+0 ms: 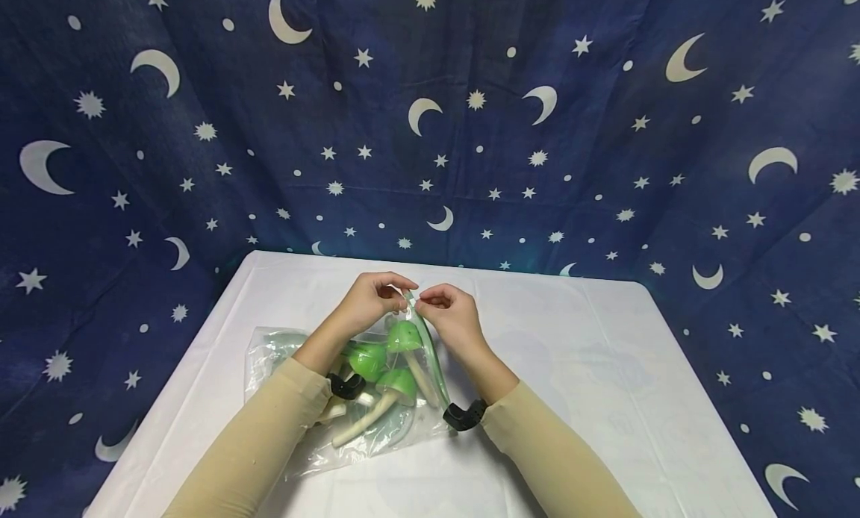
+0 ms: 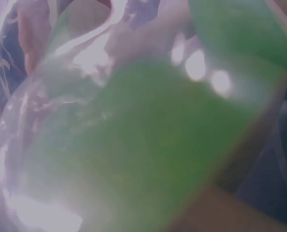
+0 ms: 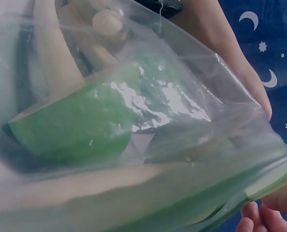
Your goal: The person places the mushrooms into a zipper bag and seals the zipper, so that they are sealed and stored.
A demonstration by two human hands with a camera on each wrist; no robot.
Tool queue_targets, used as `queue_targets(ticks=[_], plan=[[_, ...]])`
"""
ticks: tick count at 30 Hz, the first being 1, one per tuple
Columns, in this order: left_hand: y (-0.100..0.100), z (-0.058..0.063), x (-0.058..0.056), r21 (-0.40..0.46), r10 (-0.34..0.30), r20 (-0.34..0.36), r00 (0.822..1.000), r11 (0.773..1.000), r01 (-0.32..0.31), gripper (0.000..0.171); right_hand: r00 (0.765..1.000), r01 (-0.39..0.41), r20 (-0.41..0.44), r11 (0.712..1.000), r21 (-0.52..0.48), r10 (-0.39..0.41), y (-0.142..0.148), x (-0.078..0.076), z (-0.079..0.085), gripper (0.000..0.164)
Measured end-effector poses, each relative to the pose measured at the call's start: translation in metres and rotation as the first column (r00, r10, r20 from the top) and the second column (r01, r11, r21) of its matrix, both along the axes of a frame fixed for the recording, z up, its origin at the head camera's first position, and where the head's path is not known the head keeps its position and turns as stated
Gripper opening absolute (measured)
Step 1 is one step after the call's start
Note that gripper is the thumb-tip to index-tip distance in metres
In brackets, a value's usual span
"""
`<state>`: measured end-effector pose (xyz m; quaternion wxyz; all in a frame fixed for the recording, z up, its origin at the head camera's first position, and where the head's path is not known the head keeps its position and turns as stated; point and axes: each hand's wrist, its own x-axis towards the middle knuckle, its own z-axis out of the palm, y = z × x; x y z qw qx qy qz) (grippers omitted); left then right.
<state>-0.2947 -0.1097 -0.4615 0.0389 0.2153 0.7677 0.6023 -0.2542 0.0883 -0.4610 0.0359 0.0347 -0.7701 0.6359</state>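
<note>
A clear plastic zip bag (image 1: pixel 309 458) with a green strip along its mouth (image 1: pixel 433 357) lies on the table, its far corner raised. Inside are several toy-like mushrooms (image 1: pixel 398 385) with green caps and cream stems. At the raised corner, my left hand (image 1: pixel 371 303) pinches the bag between thumb and fingers. My right hand (image 1: pixel 458 322) pinches the green-edged mouth just beside it. The right wrist view shows right fingertips (image 3: pixel 264 218) at the end of that green edge. A green cap (image 2: pixel 134 130) behind glossy plastic fills much of the blurred left wrist view.
The table (image 1: pixel 578 354) has a white cover, with its far edge just beyond the hands. A dark blue curtain (image 1: pixel 484 182) with moons and stars hangs behind it and at both sides. Black wrist bands (image 1: pixel 463 416) sit close to the bag.
</note>
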Motion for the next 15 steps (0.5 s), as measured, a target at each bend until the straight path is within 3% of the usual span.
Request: queue_targets(ticks=[15], plan=[[0.0022,0.0025,0.0021,-0.015,0.017,0.005,1.0,1.0,-0.017,0.027,0.999,0.028,-0.027,1.0,0.013,-0.028,-0.0074,-0.0027,-0.0002,0.012]])
